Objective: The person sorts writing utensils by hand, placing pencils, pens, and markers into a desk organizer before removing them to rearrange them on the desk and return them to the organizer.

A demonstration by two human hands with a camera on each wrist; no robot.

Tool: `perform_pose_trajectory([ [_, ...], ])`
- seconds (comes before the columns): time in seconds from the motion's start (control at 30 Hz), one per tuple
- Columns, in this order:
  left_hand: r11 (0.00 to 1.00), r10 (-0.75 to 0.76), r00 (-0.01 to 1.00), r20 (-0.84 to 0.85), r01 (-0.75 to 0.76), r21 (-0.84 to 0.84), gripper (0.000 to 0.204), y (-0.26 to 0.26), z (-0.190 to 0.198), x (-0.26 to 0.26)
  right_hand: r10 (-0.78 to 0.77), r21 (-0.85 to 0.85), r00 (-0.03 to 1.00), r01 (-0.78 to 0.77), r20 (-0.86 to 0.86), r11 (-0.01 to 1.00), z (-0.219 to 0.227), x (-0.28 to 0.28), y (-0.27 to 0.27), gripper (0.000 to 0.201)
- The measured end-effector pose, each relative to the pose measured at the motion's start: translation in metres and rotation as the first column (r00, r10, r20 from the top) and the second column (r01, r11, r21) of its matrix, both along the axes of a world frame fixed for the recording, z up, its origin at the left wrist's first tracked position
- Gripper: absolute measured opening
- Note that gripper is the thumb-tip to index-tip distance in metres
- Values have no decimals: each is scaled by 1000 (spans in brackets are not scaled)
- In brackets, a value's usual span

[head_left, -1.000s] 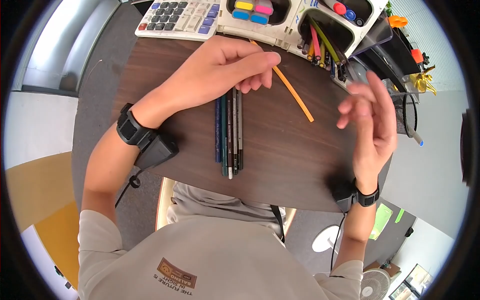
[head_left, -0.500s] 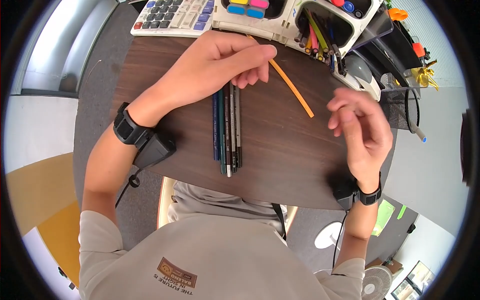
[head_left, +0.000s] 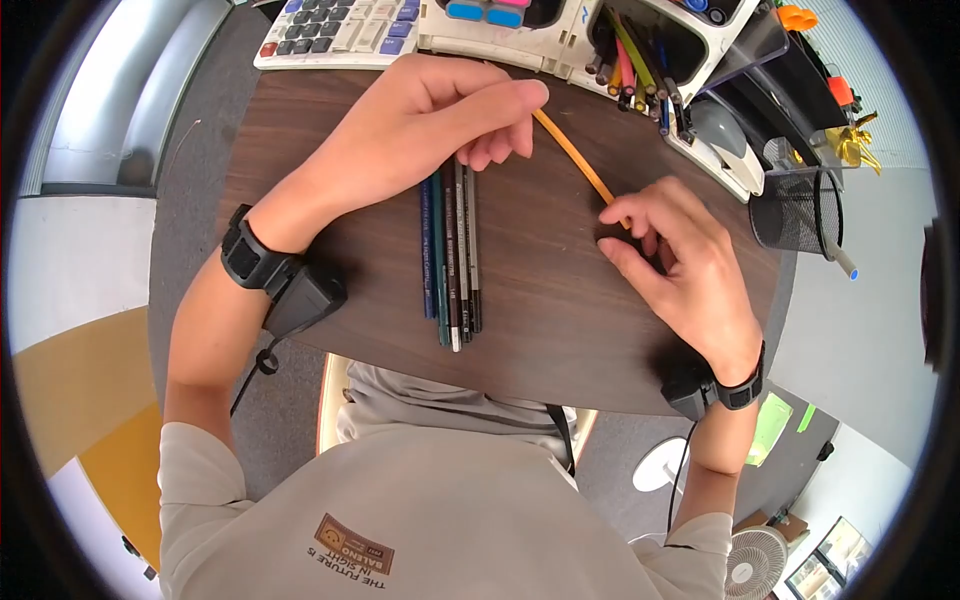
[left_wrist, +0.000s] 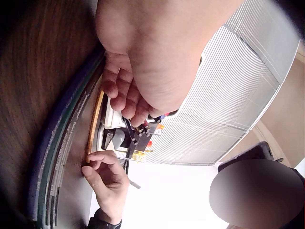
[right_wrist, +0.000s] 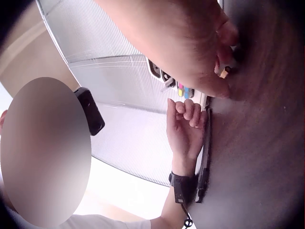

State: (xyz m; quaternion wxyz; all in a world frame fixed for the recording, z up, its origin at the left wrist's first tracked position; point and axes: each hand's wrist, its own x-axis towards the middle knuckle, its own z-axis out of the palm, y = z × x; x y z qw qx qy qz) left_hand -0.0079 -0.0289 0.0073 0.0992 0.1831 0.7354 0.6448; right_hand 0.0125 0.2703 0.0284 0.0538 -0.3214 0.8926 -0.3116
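Several dark pencils lie side by side on the table, blue, green, black and grey. My left hand hovers over their far ends with loosely bent fingers, hiding those ends; nothing shows in its grasp. A yellow-orange pencil lies slantwise between the hands, its far part behind the left hand. My right hand is at its near end, index fingertip over the pencil and thumb apart below. In the right wrist view, the pencil's end shows between the thumb and fingers, with a gap to the thumb.
A white desk organizer with coloured pencils stands at the back. Left of it is a calculator. A black mesh pen cup and a grey-and-white device stand at the right.
My right hand has come left and down to the near end of the yellow-orange pencil. The left hand stays over the dark pencils, and the head view has shifted slightly.
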Motion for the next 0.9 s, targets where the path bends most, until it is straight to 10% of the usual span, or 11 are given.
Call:
perform_pose_trajectory([
  [0.5, 1000, 8, 1000, -7, -8, 0, 49, 0, -1, 0, -106, 38, 993, 108, -58, 993, -3, -2, 2, 15],
  [0.9, 1000, -25, 999, -26, 25, 0, 46, 0, 0, -2, -185, -499, 975, 222, 123, 837, 13, 13, 6, 16],
])
